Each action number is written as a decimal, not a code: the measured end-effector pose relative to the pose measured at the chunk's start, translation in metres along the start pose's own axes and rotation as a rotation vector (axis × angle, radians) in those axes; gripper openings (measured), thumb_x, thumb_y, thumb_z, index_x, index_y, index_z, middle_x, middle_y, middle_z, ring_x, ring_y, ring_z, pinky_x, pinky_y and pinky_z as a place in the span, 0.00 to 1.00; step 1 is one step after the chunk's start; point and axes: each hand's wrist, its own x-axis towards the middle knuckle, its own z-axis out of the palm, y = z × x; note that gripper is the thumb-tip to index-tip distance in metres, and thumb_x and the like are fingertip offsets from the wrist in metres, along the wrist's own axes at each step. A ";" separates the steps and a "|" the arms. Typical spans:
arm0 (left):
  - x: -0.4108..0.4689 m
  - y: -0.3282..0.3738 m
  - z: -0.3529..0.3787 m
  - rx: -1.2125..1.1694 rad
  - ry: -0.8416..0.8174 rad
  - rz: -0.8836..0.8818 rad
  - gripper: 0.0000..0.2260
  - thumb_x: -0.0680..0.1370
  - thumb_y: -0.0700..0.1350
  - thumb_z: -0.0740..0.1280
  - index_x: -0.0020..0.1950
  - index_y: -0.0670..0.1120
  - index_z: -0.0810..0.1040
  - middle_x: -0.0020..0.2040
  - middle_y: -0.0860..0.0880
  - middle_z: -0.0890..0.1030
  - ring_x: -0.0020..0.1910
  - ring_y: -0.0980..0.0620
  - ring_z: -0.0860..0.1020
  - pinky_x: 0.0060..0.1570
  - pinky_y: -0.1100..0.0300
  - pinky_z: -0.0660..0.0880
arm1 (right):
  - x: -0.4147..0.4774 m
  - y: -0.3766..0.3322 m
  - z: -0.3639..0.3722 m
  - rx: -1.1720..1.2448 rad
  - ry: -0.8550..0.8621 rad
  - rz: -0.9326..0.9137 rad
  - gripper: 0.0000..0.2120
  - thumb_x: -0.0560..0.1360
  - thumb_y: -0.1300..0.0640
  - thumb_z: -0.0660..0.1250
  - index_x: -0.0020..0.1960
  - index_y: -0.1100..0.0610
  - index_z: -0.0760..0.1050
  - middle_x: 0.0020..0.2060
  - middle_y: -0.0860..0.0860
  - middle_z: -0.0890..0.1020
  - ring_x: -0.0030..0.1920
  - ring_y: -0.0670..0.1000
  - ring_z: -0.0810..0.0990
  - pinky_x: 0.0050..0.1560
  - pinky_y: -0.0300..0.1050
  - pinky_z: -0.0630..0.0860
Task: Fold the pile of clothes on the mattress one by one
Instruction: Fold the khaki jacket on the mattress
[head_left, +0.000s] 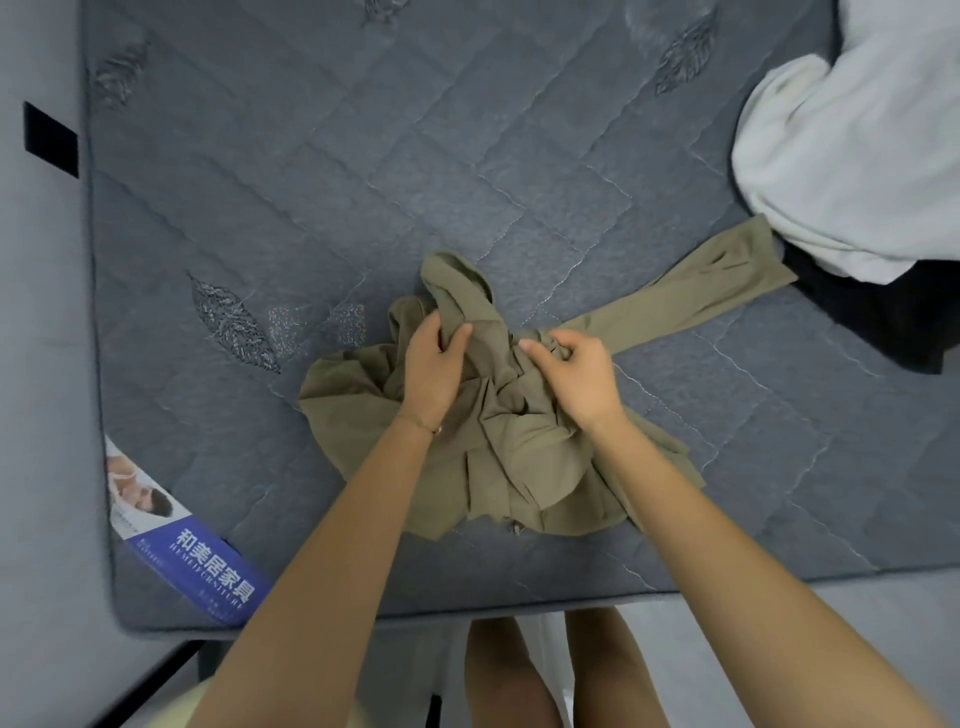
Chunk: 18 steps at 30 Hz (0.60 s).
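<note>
While crumpled on mattress (363, 156), olive garment (519, 441) bunched under both gripping hands: left hand (434, 364), right hand (576, 371).

blue printed label (208, 566): near-left corner | black patch (50, 139): far left

Matt olive cloth garment (519, 457), quilted grey fabric mattress (363, 156), glossy label (208, 561)

Bare forearms (337, 545); a thin chain bracelet (422, 424) (with one small bead) on the left wrist. Bare legs (511, 675) and pale yellow clothing (195, 701) show below the mattress (363, 156) — at its near edge.
</note>
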 end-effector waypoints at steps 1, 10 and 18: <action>-0.005 0.012 -0.008 -0.082 0.023 0.009 0.07 0.81 0.40 0.63 0.58 0.41 0.77 0.53 0.46 0.80 0.54 0.52 0.78 0.59 0.55 0.75 | -0.003 -0.010 -0.004 0.026 0.019 -0.017 0.23 0.74 0.55 0.71 0.30 0.58 0.61 0.27 0.50 0.62 0.31 0.46 0.60 0.34 0.45 0.60; -0.067 0.138 -0.106 -0.349 0.169 0.168 0.08 0.81 0.40 0.62 0.55 0.52 0.76 0.53 0.52 0.81 0.57 0.50 0.79 0.62 0.47 0.74 | -0.054 -0.127 -0.071 0.283 0.169 -0.116 0.22 0.77 0.59 0.68 0.32 0.61 0.58 0.29 0.52 0.58 0.32 0.48 0.58 0.34 0.43 0.56; -0.121 0.280 -0.155 -0.560 0.110 0.314 0.11 0.82 0.35 0.56 0.62 0.44 0.72 0.57 0.49 0.78 0.56 0.56 0.78 0.58 0.61 0.74 | -0.096 -0.226 -0.111 0.046 0.057 -0.139 0.16 0.74 0.56 0.71 0.31 0.59 0.72 0.26 0.50 0.70 0.30 0.46 0.66 0.36 0.45 0.62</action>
